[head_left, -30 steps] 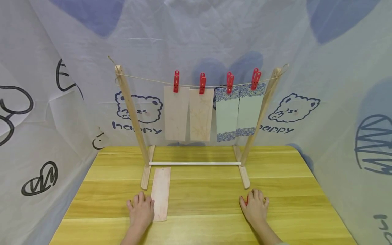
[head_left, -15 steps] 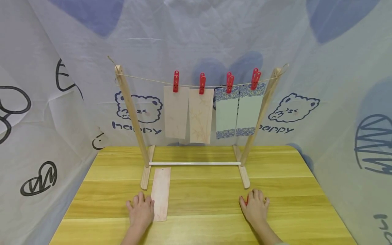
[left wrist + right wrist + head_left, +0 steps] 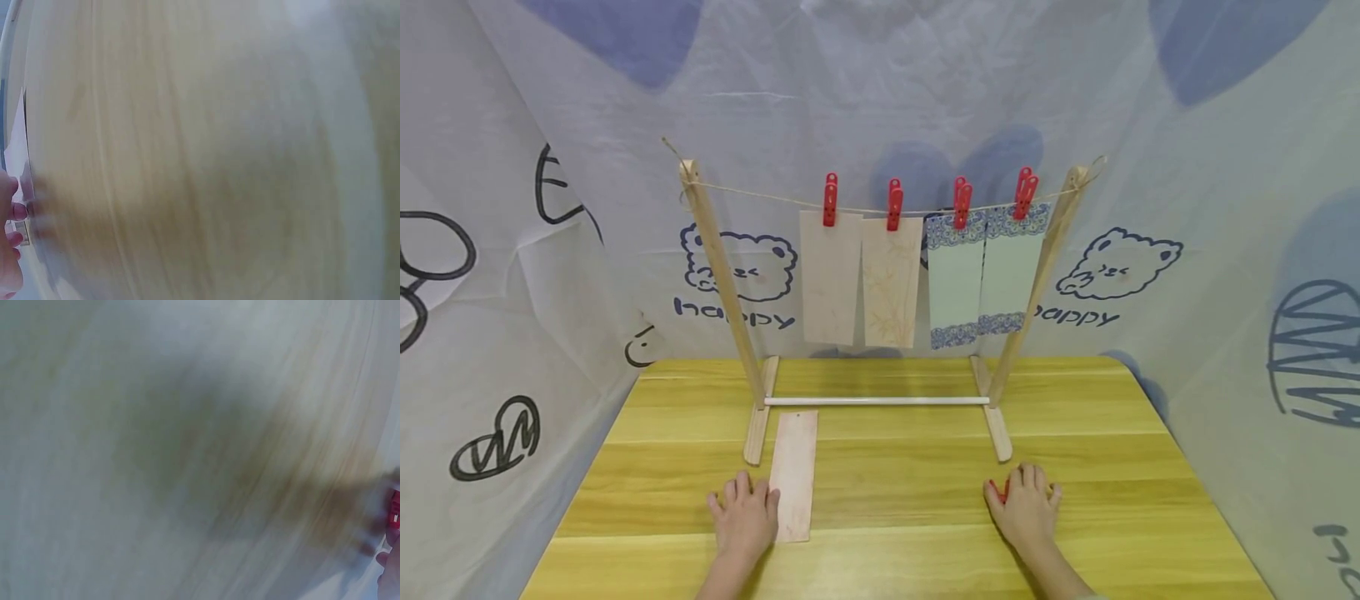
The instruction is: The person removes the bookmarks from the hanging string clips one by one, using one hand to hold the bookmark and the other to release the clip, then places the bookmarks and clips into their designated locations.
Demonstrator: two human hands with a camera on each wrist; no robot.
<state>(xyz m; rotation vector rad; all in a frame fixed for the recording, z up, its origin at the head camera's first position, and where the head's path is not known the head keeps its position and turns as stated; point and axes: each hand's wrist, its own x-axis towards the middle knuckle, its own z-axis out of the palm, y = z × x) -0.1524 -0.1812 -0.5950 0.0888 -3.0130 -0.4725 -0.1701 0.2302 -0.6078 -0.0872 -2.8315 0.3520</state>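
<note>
A pale pink paper strip (image 3: 795, 475) with a small hole at its top lies flat on the table, left of the middle. My left hand (image 3: 745, 518) rests beside it, fingers relaxed, with the thumb side right at its left edge. On the right, my right hand (image 3: 1025, 510) rests low over the table with a red plastic clothespin (image 3: 997, 490) between thumb and index finger. The hand covers most of that clothespin. A bit of the red clothespin (image 3: 395, 511) also shows by the fingers at the edge of the right wrist view.
A wooden stand (image 3: 722, 275) with a white crossbar (image 3: 880, 402) and a string (image 3: 760, 195) stands behind the hands. Several paper strips hang there: two cream ones (image 3: 831, 283) and two blue-bordered ones (image 3: 957, 283), under red clothespins (image 3: 895, 204). Printed cloth (image 3: 865, 83) surrounds the table.
The hanging paper strips sway slightly. Both hands have stayed almost in place, and the pink strip has not moved.
</note>
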